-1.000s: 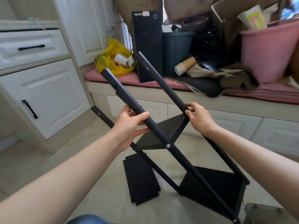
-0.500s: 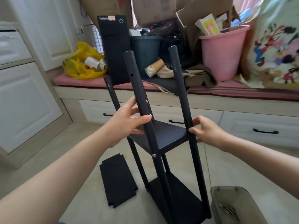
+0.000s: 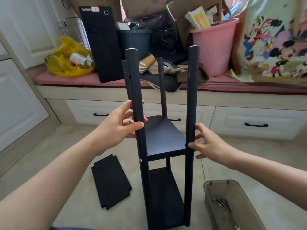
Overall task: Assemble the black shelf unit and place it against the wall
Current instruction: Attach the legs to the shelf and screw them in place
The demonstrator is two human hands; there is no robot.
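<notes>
The black shelf unit stands upright on the tiled floor in front of me. It has four poles, a middle shelf and a bottom shelf. My left hand grips the front left pole just above the middle shelf. My right hand touches the front right pole at shelf height with spread fingertips and thumb. A loose black shelf panel lies flat on the floor to the left of the unit.
A grey tray holding screws sits on the floor at the lower right. Behind the unit runs a drawer bench with a pink cushion, loaded with a pink bucket, a black box, a yellow bag and cartons. White cabinets stand at the left.
The shelf unit has swung from a steep lean to the left to upright on the floor. My right hand has loosened from a grip to a fingertip touch.
</notes>
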